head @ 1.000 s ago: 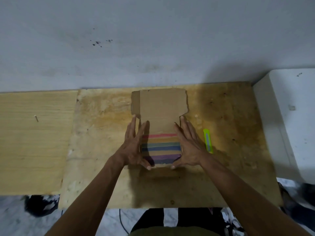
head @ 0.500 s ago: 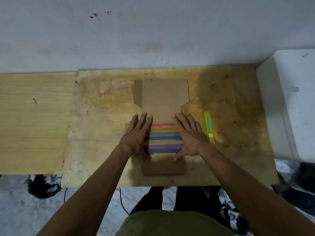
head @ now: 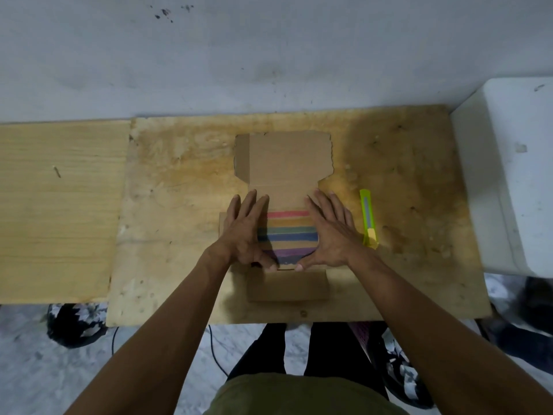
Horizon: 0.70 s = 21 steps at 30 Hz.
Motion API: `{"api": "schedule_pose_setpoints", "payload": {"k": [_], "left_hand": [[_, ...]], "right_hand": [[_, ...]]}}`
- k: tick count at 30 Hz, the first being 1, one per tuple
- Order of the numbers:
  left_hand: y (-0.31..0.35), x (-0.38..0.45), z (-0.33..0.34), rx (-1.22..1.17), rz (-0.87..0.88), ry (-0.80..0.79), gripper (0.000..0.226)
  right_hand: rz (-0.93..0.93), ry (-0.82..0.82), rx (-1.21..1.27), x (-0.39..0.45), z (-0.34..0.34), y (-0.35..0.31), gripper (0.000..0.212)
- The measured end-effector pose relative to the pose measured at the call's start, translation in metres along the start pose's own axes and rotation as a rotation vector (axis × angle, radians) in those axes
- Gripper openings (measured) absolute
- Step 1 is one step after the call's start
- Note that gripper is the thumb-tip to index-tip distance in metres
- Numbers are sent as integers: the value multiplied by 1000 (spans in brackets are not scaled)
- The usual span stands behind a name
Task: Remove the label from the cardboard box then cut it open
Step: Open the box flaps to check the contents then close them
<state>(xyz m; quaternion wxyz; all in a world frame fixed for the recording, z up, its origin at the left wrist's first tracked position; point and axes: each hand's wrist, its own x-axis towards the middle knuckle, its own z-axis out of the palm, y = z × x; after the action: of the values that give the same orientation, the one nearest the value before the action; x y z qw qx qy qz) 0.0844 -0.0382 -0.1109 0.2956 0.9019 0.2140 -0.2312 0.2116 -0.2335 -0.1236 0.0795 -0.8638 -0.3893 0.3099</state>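
The cardboard box (head: 285,158) lies unfolded flat on the plywood board (head: 167,205), its plain flaps spread toward the wall and toward me. Its middle panel carries rainbow stripes (head: 288,235). My left hand (head: 245,232) presses flat on the left side of that panel, fingers straight. On the right side my right hand (head: 330,235) presses down the same way. Both thumbs meet at the panel's near edge. A yellow-green utility knife (head: 368,218) lies on the board just right of my right hand. No label shows on the visible cardboard.
A lighter wooden panel (head: 59,211) adjoins the board on the left. A white block (head: 511,175) stands at the right, against the grey wall (head: 269,55). Below the board's near edge are the floor, a cable, dark patterned cloth and my lap.
The box's near flap has dropped flat toward me and both hands have gone from cupping the sides to pressing flat on the striped panel. The camera has tilted downward.
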Motion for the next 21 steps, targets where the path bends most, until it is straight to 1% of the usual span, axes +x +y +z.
{"api": "schedule_pose_setpoints", "payload": {"k": [1,2,4,5,6,7,8,10,12,13,15,18,21], "left_hand": [[2,1,0,-72,-2,76,129],[4,1,-1,-145,-14,185,110],[11,4,-3,-293,-99,412,77],[14,8,-7,-368,-158,506,65],[17,14,-11,-435,-218,584,58],[19,21,-16,-492,-272,654,54],[22,28,-22,-547,-326,712,53],[25,47,-37,-707,-426,775,54],[27,64,-49,-847,-494,752,50],[28,71,-54,-895,-530,736,47],[25,84,-60,-977,-599,722,41],[24,90,-60,-1144,-651,671,33],[29,86,-61,-1275,-628,624,36]], "right_hand": [[12,37,47,1,-4,-1,136],[21,117,106,3,-7,-2,117],[56,384,236,11,-15,-3,76],[87,526,306,17,-20,-4,60],[134,636,381,24,-26,-5,49],[200,698,458,33,-33,-5,42],[280,711,530,42,-41,-6,41],[446,653,708,60,-58,-6,47],[581,588,910,75,-71,-5,48],[629,571,968,81,-74,-3,44],[673,570,1028,90,-76,2,31],[692,559,1112,96,-76,5,42],[699,492,1211,95,-79,7,48]]}}
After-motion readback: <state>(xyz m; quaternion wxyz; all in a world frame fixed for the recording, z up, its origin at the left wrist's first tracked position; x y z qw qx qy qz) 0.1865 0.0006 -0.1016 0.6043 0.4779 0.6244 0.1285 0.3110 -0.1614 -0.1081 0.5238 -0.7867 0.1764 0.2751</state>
